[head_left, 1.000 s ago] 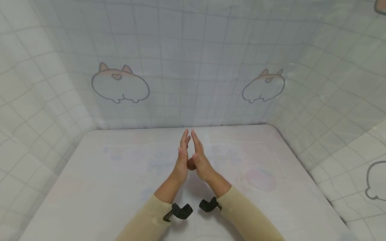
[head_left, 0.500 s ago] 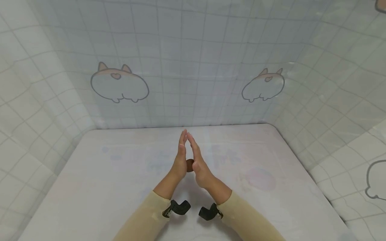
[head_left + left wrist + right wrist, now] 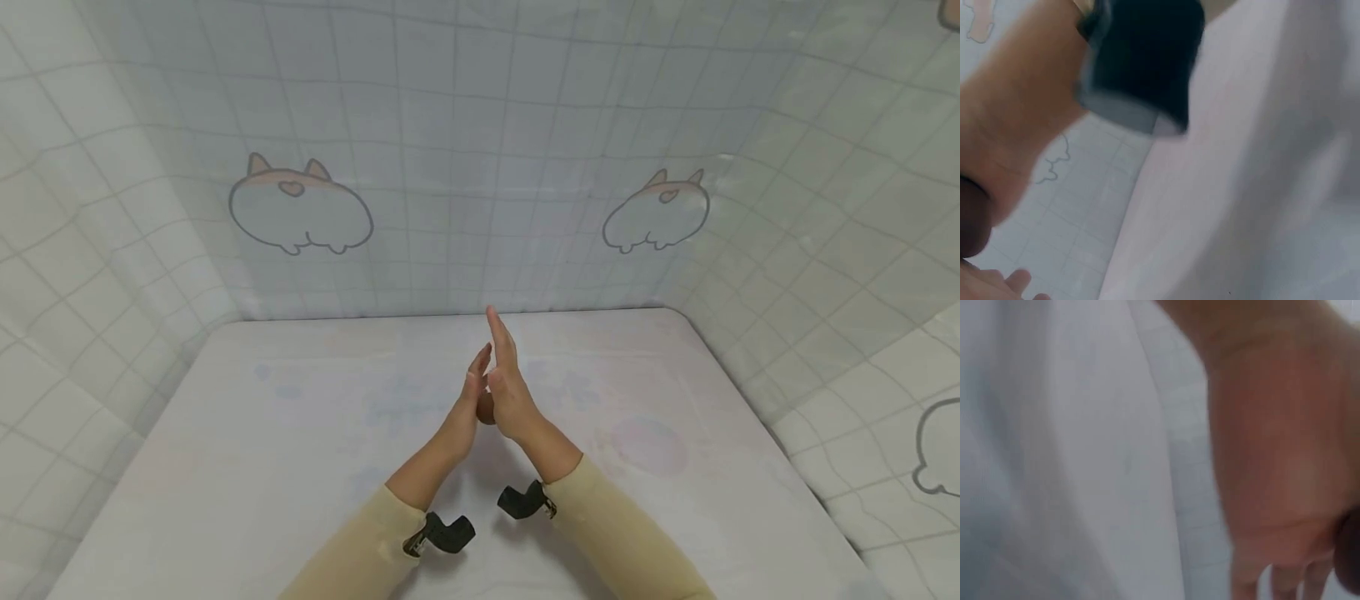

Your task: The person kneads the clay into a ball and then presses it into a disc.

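A small smooth brown ball (image 3: 486, 409) sits between the two palms, above the table in the middle of the head view. My left hand (image 3: 460, 421) presses it from the left with fingers straight. From the other side my right hand (image 3: 513, 403) lies against it, its straight fingers reaching farther forward than the left ones. Part of the brown ball (image 3: 972, 219) shows at the left edge of the left wrist view. In the right wrist view a blurred palm fills the right side, with the ball (image 3: 1350, 553) at its edge. The palms hide much of the ball.
A pale printed cloth covers the table (image 3: 300, 467). Behind it hangs a grid-patterned curtain (image 3: 450, 167) with animal drawings, which also closes in both sides. Black wrist cameras (image 3: 450, 533) sit at both beige sleeves, close to each other.
Since half a second ago the right hand has slid forward and the left hand back, so their fingertips no longer line up. The ball has shifted slightly right between the palms.
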`<state>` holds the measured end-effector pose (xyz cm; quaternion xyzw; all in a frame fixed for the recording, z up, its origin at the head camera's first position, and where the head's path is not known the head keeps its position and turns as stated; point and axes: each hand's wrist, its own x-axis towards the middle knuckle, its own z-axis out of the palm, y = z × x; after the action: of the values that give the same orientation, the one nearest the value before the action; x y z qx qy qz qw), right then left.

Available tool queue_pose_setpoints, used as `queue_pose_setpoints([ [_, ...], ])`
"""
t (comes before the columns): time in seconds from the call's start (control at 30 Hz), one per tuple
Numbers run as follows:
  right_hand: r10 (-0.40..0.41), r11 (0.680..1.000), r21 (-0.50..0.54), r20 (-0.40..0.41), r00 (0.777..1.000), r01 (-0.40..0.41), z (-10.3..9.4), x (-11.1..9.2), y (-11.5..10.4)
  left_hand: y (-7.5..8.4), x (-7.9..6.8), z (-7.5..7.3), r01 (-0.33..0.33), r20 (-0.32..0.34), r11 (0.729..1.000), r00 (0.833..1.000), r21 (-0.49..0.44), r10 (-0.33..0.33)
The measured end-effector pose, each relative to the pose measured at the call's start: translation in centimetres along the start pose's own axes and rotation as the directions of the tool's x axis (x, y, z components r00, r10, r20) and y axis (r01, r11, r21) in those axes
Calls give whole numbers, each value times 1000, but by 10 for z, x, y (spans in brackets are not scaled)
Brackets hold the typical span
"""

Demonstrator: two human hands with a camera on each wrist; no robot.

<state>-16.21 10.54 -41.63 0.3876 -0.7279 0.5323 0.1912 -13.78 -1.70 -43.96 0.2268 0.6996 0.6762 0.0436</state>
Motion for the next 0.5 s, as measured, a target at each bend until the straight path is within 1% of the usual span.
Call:
queue_pose_setpoints([
  [0.1,25,1000,1,-2,1000,-25,0,-1,7,5,-2,-1,-39,29,997,999,-64,41],
  [0.2,43,999,-10,13,999,-43,1,-2,14,8,-3,-3,-107,25,988,994,-113,111],
  [0.27,56,998,-27,31,998,-55,3,-3,18,10,-3,-4,-159,4,977,987,-143,161],
  [0.37,86,996,-40,56,995,-83,6,-6,23,13,-2,-7,-235,-35,958,972,-165,233],
  [0.5,126,992,-35,94,988,-124,11,-11,25,19,-1,-9,-296,-91,943,954,-153,285],
])
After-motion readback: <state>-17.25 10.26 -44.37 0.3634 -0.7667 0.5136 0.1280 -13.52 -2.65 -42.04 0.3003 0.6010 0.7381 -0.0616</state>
